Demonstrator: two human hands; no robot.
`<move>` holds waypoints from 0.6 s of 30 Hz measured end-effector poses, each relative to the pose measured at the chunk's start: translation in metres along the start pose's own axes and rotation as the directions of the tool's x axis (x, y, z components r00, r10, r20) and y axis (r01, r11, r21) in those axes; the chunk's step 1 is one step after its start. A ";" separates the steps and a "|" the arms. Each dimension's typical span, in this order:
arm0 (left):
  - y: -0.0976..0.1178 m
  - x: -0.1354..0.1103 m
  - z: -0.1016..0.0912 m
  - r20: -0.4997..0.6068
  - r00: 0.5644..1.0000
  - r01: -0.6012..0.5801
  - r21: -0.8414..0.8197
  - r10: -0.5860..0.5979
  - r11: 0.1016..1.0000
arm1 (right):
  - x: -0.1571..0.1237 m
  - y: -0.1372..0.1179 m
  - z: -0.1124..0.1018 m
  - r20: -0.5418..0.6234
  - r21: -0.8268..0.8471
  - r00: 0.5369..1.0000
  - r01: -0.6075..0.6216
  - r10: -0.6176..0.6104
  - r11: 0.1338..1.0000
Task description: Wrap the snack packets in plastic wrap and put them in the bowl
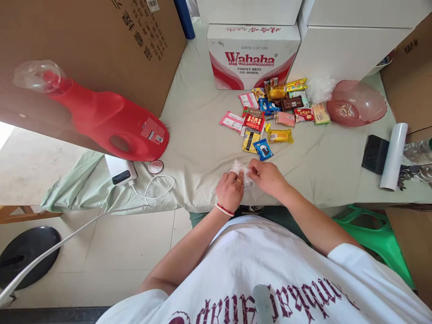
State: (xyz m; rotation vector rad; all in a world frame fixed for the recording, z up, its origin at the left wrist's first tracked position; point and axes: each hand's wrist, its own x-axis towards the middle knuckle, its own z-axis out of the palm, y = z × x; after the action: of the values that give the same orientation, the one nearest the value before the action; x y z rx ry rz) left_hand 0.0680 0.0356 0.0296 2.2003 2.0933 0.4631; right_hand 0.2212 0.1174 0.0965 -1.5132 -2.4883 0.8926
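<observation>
My left hand (230, 191) and my right hand (268, 176) meet over a small clear plastic bag (240, 170) near the front edge of the cloth-covered table (202, 135). Both hands pinch the crinkled bag between closed fingers. A beaded bracelet sits on my left wrist and a ring on a left finger. Just beyond the hands lies a spread of several small snack packets (270, 117), with a blue packet (263, 149) and a yellow one (280, 136) nearest.
A red detergent jug (111, 119) lies on its side at left, by a white power bank (120, 171) with cable. A Wahaha water box (254, 56), pink bowl (357, 102), white film roll (394, 155) and black item (374, 154) stand further back and right. A green stool (381, 234) sits below.
</observation>
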 end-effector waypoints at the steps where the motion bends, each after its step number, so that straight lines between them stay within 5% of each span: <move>1: 0.000 0.001 -0.002 0.002 1.000 -0.016 0.010 0.016 1.000 | 0.013 -0.009 0.001 0.016 -0.029 1.000 0.010 -0.009 1.000; 6: -0.012 -0.004 -0.017 -0.011 0.999 -0.039 -0.093 0.038 0.995 | 0.056 -0.040 0.022 0.047 -0.142 0.999 0.009 -0.002 0.990; 13: -0.048 -0.050 -0.019 -0.185 0.983 -0.024 -0.236 -0.020 0.971 | 0.039 -0.052 0.040 -0.016 -0.282 0.994 0.102 -0.111 0.954; 18: -0.056 -0.045 -0.010 -0.203 0.975 0.047 -0.210 -0.091 0.977 | 0.038 -0.043 0.046 -0.064 -0.341 0.984 0.137 -0.169 0.930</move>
State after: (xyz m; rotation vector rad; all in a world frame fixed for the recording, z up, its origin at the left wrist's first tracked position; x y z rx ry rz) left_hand 0.0099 -0.0062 0.0171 2.0346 2.1027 0.8994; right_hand 0.1515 0.1146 0.0736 -1.3779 -2.7461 0.3776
